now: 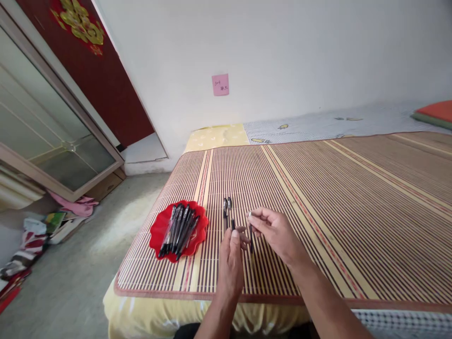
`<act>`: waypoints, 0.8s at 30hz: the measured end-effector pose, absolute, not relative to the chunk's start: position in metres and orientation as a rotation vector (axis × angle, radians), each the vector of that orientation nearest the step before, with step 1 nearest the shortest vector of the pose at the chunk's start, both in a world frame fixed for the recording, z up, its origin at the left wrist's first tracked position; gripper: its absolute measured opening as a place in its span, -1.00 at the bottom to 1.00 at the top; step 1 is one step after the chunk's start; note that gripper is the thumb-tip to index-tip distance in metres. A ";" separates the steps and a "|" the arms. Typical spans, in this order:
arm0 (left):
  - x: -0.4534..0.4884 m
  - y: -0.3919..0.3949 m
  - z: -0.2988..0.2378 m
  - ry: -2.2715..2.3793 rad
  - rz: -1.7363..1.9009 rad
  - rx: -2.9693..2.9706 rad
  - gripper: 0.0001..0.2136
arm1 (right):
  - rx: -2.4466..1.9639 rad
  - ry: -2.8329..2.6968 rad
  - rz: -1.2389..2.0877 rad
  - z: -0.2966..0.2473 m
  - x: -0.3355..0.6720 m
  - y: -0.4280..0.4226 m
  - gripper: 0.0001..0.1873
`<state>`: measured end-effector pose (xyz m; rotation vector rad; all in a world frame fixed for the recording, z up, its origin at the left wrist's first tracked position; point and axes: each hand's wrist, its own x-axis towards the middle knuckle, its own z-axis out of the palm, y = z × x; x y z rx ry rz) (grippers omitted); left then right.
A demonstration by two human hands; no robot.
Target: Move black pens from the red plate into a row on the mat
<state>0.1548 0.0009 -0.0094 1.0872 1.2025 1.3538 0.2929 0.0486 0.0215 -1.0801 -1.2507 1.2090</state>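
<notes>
My left hand [231,256] is closed on a short black pen part [233,224], whose upper end shows above the thumb; whether it is a cap or a barrel I cannot tell. Just to its right, my right hand [271,230] pinches a thin dark stick like a pen refill [251,240], upright, with a small pale tip at the fingers. Beyond my left hand, two black pens [225,207] lie side by side on the mat, partly hidden. Left of the hands, a red scalloped plate [154,235] bears several black-capped clear pens [178,230].
A striped bamboo mat [303,188] covers the bed, with its front edge close to me. A pink note [221,84] sticks to the white wall. Folded orange and green cloth [436,114] lies far right. Clothes [30,240] are heaped on the floor at left, below a glass-panelled door [52,113].
</notes>
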 end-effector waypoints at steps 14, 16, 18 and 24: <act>0.154 0.002 -0.005 1.301 1.286 1.411 -0.62 | -1.153 -1.261 1.393 0.003 0.265 0.049 -0.73; 0.151 0.003 -0.009 1.387 1.352 1.440 -0.65 | -1.162 -1.220 1.417 -0.001 0.267 0.056 -0.71; 0.145 0.005 -0.013 1.538 1.461 1.447 -0.64 | -1.179 -1.191 1.435 -0.005 0.267 0.066 -0.70; 0.135 0.014 -0.022 1.574 1.489 1.354 -0.74 | -1.216 -1.139 1.446 -0.014 0.261 0.091 -0.74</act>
